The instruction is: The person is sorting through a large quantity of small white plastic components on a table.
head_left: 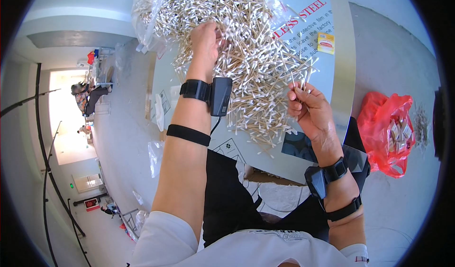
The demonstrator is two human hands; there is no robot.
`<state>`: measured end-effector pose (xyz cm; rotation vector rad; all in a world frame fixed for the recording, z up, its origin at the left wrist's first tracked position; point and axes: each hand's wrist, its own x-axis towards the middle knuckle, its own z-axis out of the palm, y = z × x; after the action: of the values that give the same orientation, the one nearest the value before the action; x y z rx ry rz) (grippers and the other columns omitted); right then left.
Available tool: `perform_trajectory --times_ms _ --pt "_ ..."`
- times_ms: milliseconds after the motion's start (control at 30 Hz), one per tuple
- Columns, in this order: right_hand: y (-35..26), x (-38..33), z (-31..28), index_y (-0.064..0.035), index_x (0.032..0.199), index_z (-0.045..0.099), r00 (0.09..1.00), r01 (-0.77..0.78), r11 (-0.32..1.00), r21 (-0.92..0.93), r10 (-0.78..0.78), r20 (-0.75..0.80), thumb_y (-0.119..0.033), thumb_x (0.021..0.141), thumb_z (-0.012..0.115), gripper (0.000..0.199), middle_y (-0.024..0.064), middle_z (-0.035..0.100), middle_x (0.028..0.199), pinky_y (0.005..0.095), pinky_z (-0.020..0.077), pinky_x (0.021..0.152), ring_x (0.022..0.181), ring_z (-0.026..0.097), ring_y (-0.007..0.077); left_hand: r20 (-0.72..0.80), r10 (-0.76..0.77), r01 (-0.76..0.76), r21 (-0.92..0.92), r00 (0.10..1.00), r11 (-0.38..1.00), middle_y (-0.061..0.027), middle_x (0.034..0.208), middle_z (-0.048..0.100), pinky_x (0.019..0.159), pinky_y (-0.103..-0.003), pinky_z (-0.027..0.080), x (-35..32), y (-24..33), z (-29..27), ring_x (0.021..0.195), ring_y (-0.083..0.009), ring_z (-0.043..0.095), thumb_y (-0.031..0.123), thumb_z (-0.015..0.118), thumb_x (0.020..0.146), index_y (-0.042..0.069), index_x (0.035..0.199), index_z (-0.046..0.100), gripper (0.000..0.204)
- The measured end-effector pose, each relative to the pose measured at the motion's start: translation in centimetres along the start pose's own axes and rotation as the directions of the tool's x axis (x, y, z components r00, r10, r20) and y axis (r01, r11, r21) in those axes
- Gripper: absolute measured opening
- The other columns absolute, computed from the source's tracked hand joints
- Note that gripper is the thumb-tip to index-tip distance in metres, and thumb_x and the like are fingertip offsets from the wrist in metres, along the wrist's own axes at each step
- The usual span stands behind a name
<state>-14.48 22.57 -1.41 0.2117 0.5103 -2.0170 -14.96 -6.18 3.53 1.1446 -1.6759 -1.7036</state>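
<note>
Bright, cool light fills the view. Well left of the pale blue-grey, film-covered tabletop [324,68], a white rectangular opening [61,129] glares, washed out. On the tabletop, white-tipped tan swabs [256,77] look crisp; around it, fisheye distortion bends straight edges.

There're too many swabs [256,63] to ct, 1 yel pkt [326,43], 1 red bag [373,124] & 2 wrist units [221,97]

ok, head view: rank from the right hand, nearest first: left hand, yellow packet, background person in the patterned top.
From the right hand:
1. Yellow packet: on the table, ahead of it.
2. Left hand: to its left, at the cotton swab pile.
3. Background person: far left, across the room.
</note>
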Motion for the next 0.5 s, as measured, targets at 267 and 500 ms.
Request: perform_trajectory --times_ms 267,500 --pt "0.1 0.0 0.2 0.0009 0.094 0.055 1.000 -0.006 1.000 0.006 0.006 0.013 -0.006 0.089 0.049 0.010 0.0047 0.056 0.073 0.0189 0.0355 0.050 0.056 0.044 0.0077 0.206 0.152 -0.103 -0.229 0.967 0.968 -0.0173 0.093 0.052 0.073 -0.047 0.054 1.3 2.4 1.7 0.084 -0.0283 0.054 0.008 0.049 0.088 -0.008 0.103 0.047 0.022" --pt "0.0 0.0 0.0 0.0010 0.094 0.055 1.000 -0.001 1.000 -0.002 0.001 0.002 -0.006 0.089 0.048 0.011 0.0046 0.055 0.073 0.0195 0.0350 0.050 0.056 0.043 0.0078 0.318 0.301 -0.216 -0.276 0.899 0.936 -0.0232 0.129 0.037 0.080 -0.051 0.051 -0.2 3.7 -0.4 0.107 -0.0345 0.048 0.004 0.049 0.086 -0.006 0.124 0.042 0.040"
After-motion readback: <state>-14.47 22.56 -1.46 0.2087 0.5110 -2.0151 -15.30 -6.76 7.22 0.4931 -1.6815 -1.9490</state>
